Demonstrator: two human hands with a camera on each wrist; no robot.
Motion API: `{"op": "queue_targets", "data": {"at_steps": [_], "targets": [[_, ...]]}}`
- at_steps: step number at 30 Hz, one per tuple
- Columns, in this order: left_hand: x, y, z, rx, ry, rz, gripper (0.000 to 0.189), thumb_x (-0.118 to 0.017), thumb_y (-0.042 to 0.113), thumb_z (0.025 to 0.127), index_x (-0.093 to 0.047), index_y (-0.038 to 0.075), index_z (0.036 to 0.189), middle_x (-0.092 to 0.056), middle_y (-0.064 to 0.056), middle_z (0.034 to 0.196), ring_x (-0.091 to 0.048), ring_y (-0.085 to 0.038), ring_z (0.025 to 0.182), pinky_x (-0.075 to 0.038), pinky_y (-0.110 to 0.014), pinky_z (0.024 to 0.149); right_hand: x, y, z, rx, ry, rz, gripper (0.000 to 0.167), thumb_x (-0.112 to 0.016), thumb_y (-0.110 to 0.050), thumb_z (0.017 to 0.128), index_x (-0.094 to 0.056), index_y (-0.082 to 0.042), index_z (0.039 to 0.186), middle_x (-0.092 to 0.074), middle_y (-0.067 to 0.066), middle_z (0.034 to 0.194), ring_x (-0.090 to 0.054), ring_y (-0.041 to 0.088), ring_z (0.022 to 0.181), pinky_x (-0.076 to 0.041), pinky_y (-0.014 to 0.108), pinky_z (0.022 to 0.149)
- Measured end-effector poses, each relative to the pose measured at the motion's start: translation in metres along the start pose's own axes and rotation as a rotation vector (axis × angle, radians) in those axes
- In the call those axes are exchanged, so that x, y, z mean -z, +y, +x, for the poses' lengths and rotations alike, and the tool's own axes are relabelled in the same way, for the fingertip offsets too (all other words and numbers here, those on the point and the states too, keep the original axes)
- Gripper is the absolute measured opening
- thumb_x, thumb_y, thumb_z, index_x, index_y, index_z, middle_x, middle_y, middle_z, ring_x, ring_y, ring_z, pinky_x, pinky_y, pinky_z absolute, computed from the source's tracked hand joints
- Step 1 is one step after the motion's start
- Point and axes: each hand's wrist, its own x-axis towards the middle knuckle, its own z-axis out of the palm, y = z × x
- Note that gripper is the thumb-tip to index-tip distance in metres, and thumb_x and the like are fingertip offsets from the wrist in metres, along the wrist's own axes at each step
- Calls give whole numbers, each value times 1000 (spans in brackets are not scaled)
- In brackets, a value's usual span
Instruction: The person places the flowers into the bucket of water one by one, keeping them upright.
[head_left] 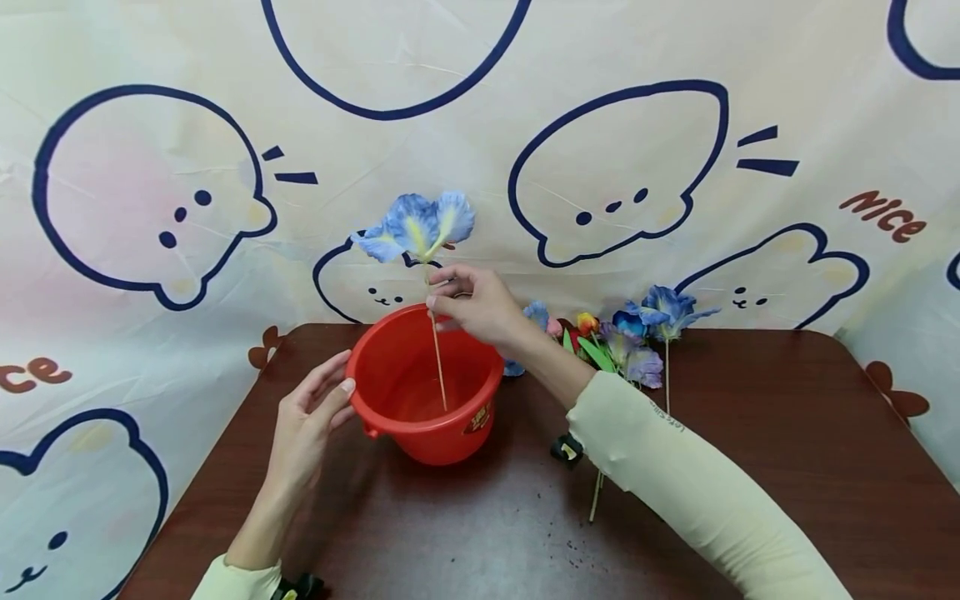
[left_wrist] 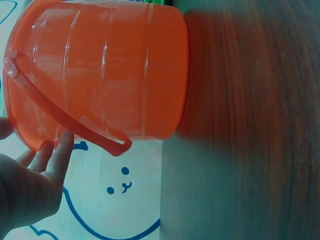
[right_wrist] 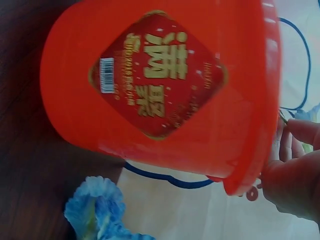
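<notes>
The left hand [head_left: 311,417] is holding the bucket [head_left: 435,447] by its rim, the thumb lying at the lip and the fingers pressing along the outside, only loosely bent. The right hand [head_left: 480,304] is pinching the stem [head_left: 439,362] of a flower [head_left: 416,227] between thumb and fingertips, nearly closed, a little below the petals.

The flower is standing almost upright over the bucket, its head rising above the rim and the lower stem reaching inside; whether the tip is touching the bottom, I cannot tell. It is probably weighing next to nothing. The stem is looking thin and fairly stiff, the petals soft and easily creased, so the best hold is likely on the stem just under the head.

The bucket is standing on the table [head_left: 750,433], left of the middle and towards the far left corner. Its glossy wall is suggesting light, smooth plastic, somewhat slippery and apt to slide or tip; the rim is offering the surest grip. Its handle [left_wrist: 60,115] is hanging down one side, and a label [right_wrist: 160,75] is showing on the wall.

Further right, near the table's far edge, more flowers [head_left: 618,343] are lying, partly hidden by the right sleeve [head_left: 675,467]. Behind the far edge, a printed backdrop [head_left: 465,42] is hanging.
</notes>
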Motion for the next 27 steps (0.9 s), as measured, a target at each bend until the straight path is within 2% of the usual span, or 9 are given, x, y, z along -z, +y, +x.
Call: {"op": "queue_targets", "data": {"at_steps": [5, 10, 18, 23, 27], "targets": [[1, 0, -1, -11, 8, -12, 53, -66, 28, 108, -54, 14, 158, -67, 2, 136, -74, -4, 114, -63, -20, 90, -6, 6, 3, -20, -8, -42, 28, -70, -5, 104, -68, -5, 132, -75, 20, 115, -76, 23, 94, -66, 48, 92], [1, 0, 0, -31, 17, -15, 53, -66, 27, 108, -54, 12, 157, -67, 4, 135, -74, -5, 113, -63, -20, 89, -9, 7, 5, -33, -33, -49, 29, -68, -3, 104, -66, -4, 133, -73, 24, 123, -77, 33, 103, -64, 53, 95], [1, -2, 0, -44, 16, -25, 52, -65, 25, 108, -53, 10, 157, -68, 4, 134, -74, -6, 113, -63, -20, 89, -15, 11, 5, -76, -57, -86, 33, -68, -4, 104, -65, -2, 136, -73, 18, 118, -75, 23, 96, -68, 36, 83], [-1, -2, 1, -49, 11, -50, 53, -64, 23, 109, -52, 6, 157, -69, 4, 132, -74, -7, 111, -63, -21, 88, -19, 15, 7, -82, -75, -90, 32, -67, -4, 105, -64, 0, 136, -72, 19, 116, -73, 21, 94, -68, 35, 81], [-2, -3, 1, -39, 4, -43, 52, -65, 23, 109, -53, 9, 157, -68, 4, 133, -74, -6, 112, -63, -21, 89, -23, 19, 8, -98, -84, -83, 31, -66, -3, 105, -64, 1, 136, -72, 16, 112, -73, 21, 94, -68, 41, 86]]}}
